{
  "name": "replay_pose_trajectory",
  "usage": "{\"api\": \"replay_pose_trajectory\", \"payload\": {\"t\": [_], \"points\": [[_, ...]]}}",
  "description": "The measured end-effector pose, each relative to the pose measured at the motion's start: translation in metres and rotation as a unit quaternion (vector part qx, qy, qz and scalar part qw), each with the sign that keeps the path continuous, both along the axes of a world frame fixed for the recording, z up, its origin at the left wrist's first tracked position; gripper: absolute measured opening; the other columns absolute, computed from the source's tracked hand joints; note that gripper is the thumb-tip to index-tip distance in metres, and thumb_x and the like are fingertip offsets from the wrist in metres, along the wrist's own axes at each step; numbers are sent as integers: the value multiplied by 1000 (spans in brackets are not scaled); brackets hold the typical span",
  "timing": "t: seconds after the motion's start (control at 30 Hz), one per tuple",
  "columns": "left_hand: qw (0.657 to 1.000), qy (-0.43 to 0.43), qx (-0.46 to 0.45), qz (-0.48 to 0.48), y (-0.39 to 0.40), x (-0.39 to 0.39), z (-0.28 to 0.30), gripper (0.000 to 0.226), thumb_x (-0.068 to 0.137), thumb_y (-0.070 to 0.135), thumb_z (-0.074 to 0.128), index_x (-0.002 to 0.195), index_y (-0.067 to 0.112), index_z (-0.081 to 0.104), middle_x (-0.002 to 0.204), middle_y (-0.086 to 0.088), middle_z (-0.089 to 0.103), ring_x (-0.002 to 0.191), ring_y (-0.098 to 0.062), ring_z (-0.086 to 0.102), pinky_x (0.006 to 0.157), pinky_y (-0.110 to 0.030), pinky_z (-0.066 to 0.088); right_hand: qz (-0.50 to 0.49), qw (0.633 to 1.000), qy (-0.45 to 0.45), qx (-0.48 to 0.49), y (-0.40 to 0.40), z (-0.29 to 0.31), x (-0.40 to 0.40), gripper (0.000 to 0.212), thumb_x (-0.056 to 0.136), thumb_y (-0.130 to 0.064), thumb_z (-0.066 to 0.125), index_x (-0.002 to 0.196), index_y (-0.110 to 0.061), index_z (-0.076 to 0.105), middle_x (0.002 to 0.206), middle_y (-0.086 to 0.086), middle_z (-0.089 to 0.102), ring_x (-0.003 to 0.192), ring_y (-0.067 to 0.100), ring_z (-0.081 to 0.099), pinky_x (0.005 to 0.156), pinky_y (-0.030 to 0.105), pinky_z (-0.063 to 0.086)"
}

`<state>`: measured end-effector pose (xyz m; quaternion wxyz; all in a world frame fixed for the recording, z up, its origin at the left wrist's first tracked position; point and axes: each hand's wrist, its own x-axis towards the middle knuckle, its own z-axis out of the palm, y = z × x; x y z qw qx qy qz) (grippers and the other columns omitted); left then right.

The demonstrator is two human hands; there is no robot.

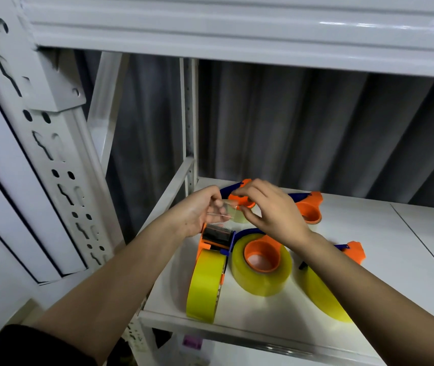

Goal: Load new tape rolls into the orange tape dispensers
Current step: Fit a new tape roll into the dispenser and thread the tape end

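White shelf (368, 260) bears orange dispensers (309, 207) (several hold yellow tape (262, 270)).

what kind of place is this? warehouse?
Probably a stockroom or packing area. White slotted-steel shelving frames the view, several orange tape dispensers and yellowish packing tape rolls lie on the shelf, and a grey curtain hangs behind.

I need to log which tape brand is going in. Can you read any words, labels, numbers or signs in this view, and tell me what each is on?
No text can be read in this view.
Tape rolls: no label or print shows on them.
Orange dispensers: no brand or marking shows.
Clear tape strip between the hands: plain.
White shelf and its slotted post: holes only, no numbers.
Purple object under the shelf: too small and blurred to tell.
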<state>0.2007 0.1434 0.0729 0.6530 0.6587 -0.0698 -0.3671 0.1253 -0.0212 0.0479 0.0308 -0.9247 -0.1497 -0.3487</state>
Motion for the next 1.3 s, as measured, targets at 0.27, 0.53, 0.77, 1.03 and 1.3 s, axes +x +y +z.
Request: {"api": "replay_pose_trajectory", "payload": {"t": [0.27, 0.53, 0.77, 1.03, 1.3], "points": [[999, 16, -23, 16, -3, 0, 3, 29, 87, 8, 39, 58, 11, 42, 71, -10, 44, 79, -24, 55, 46, -21, 52, 9, 998, -63, -5, 8, -4, 3, 22, 89, -31, 64, 105, -15, 66, 98, 1, 62, 85, 19, 58, 68, 30, 44], [999, 14, -38, 0, 0, 1, 1, 23, 87, 9, 42, 65, 8, 46, 69, -10, 48, 75, -23, 55, 48, -20, 53, 44, 989, -39, 136, 17, -10, 5, 14, 90, -28, 64, 89, -15, 69, 89, -2, 62, 83, 14, 56, 68, 30, 47], [997, -28, -63, -19, 5, 1, -10, 22, 95, 26, 46, 84, 10, 58, 95, -14, 63, 85, -24, 66, 75, -27, 52, 58, 898, 37, 435, 35, -19, -1, 5, 86, -15, 69, 86, -20, 69, 85, -4, 64, 82, 9, 58, 74, 18, 46], [993, -90, -62, -39, 10, 5, -18, 32, 97, 30, 42, 97, 6, 62, 113, -14, 68, 101, -23, 67, 87, -26, 46, 72, 783, 148, 600, 41, -21, -2, 8, 91, -13, 62, 89, -10, 70, 82, 2, 66, 76, 4, 58, 64, 15, 45], [992, -116, -52, -24, 12, 5, -25, 15, 94, 16, 50, 91, 9, 63, 96, -8, 66, 100, -24, 68, 99, -32, 45, 90, 733, 180, 650, 44, -19, -4, 11, 92, -14, 60, 92, -7, 68, 85, 1, 66, 78, -1, 60, 69, 10, 46]]}}
